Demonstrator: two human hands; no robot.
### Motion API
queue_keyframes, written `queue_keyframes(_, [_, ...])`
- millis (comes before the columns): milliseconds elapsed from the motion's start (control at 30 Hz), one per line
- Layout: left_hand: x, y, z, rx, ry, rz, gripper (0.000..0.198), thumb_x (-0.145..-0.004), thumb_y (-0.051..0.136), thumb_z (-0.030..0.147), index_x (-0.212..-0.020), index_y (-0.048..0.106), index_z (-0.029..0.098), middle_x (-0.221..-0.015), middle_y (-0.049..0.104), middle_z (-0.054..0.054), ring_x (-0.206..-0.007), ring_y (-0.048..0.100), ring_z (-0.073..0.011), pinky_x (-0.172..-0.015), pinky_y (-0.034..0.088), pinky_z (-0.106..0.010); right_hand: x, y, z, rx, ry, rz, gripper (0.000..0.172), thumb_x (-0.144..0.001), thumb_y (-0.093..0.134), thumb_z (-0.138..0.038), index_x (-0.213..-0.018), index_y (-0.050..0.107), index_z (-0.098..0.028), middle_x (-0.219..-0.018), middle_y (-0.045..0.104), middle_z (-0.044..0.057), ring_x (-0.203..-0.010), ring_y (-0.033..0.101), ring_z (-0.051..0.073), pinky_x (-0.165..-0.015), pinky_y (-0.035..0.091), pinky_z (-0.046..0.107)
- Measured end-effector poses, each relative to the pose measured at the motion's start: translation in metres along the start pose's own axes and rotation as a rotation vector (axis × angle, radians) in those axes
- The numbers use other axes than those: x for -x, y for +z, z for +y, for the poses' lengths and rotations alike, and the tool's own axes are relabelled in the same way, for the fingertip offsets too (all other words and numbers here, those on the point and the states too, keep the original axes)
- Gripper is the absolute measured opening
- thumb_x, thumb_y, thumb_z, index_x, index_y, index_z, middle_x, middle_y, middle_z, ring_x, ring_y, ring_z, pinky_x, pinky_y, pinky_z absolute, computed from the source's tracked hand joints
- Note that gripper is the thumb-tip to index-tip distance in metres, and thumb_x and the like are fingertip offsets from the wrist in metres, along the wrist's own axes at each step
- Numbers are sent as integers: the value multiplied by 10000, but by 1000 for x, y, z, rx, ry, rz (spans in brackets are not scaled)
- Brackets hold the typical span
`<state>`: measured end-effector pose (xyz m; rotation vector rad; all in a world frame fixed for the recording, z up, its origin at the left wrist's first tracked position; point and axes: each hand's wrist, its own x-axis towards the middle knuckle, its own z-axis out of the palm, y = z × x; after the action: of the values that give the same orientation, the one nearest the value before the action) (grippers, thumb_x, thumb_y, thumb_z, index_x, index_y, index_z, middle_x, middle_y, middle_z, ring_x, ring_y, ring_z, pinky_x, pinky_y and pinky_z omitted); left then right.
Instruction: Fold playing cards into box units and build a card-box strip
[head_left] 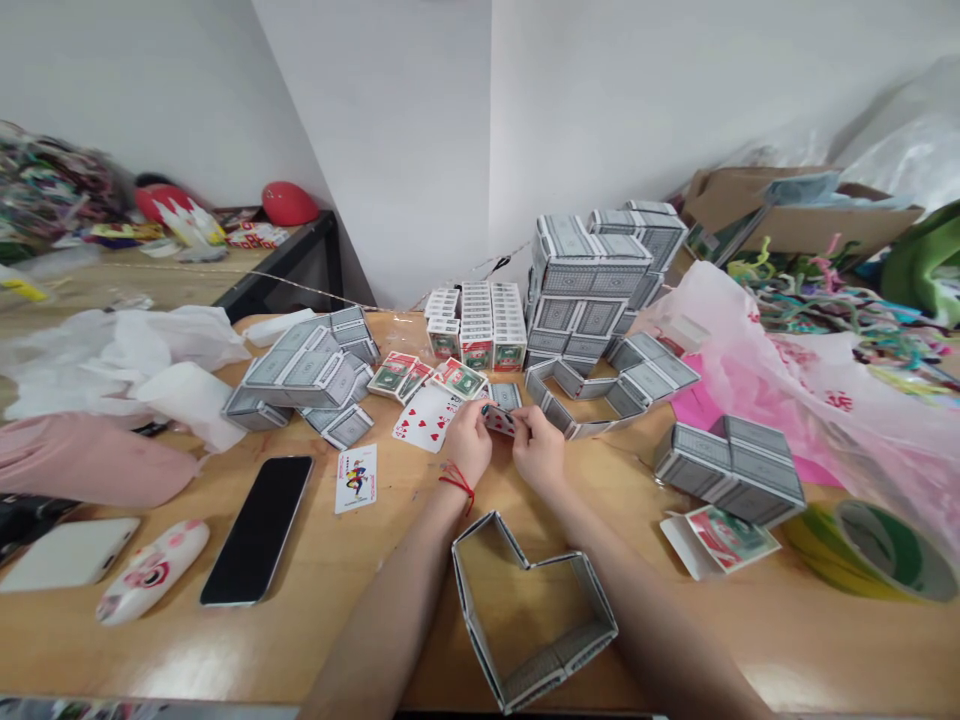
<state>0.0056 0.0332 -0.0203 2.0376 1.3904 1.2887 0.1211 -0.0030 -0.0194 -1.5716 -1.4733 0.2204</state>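
My left hand (468, 438) and my right hand (538, 448) meet over the wooden table (315, 590), both pinching a small bunch of playing cards (500, 420) between them. A red string circles my left wrist. Face-up heart cards (426, 418) lie just left of my hands. Between my forearms stands a heart-shaped frame folded from cards (529, 610). A second heart-shaped card frame (600, 385) rests just beyond my right hand.
A black phone (259, 528), a joker card (356, 478), a white power bank (69, 552) and a pig-faced case (150, 570) lie left. Card boxes (480, 328) and folded card blocks (592, 270) stand behind. A pink bag (787, 390), green tape roll (877, 548) and opened card box (720, 540) sit right.
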Motion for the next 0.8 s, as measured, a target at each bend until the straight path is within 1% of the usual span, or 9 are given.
queue_keyframes(100, [0,-1,0,15,9,-12,376,-702,365,-36,-923,563,195,-885,619,-38,-864,571,-165,-767,464,-294,0,0,0,9,-5,0,157,-797,391,-185,-797,547,-203,-724,642,35,-633,590,153,-596,430,240])
queue_keyframes(200, [0,-3,1,48,64,-46,349,-741,371,-7,-958,553,196,-932,614,-39,-909,564,-157,-808,455,-293,0,0,1,19,20,30,155,-808,392,-208,-824,546,-198,-720,638,35,-626,586,156,-584,424,242])
queue_keyframes(300, [0,-3,2,58,93,-62,235,-794,410,75,-943,549,191,-920,613,-44,-887,566,-152,-797,458,-286,0,0,2,12,40,41,155,-815,393,-219,-838,545,-196,-736,642,36,-633,591,154,-588,425,240])
queue_keyframes(367, [0,-3,2,46,84,-59,148,-804,447,128,-897,547,185,-875,611,-46,-846,571,-153,-768,464,-281,0,0,2,11,41,28,155,-815,394,-218,-833,547,-196,-736,643,36,-634,592,152,-589,425,236])
queue_keyframes(433, [0,-2,2,32,74,-57,105,-803,462,146,-859,543,182,-847,609,-45,-824,573,-153,-753,465,-276,0,0,1,16,37,17,153,-813,398,-216,-827,549,-196,-731,642,34,-636,592,150,-587,423,232])
queue_keyframes(533, [0,-1,2,14,63,-52,147,-801,431,107,-859,544,181,-847,610,-43,-831,572,-152,-759,460,-275,0,0,2,23,32,17,150,-808,402,-207,-828,550,-194,-711,635,28,-631,588,150,-581,418,231])
queue_keyframes(667, [1,-1,2,10,40,-49,241,-766,398,32,-886,547,179,-874,611,-42,-861,569,-151,-770,455,-270,0,2,3,17,22,12,147,-804,405,-197,-826,551,-192,-692,628,22,-610,579,147,-568,410,228])
queue_keyframes(800, [1,0,2,6,14,-66,295,-734,383,-2,-904,545,176,-878,610,-44,-856,568,-154,-762,453,-268,0,2,3,10,13,6,148,-804,405,-193,-822,552,-192,-700,631,24,-611,577,145,-570,407,228])
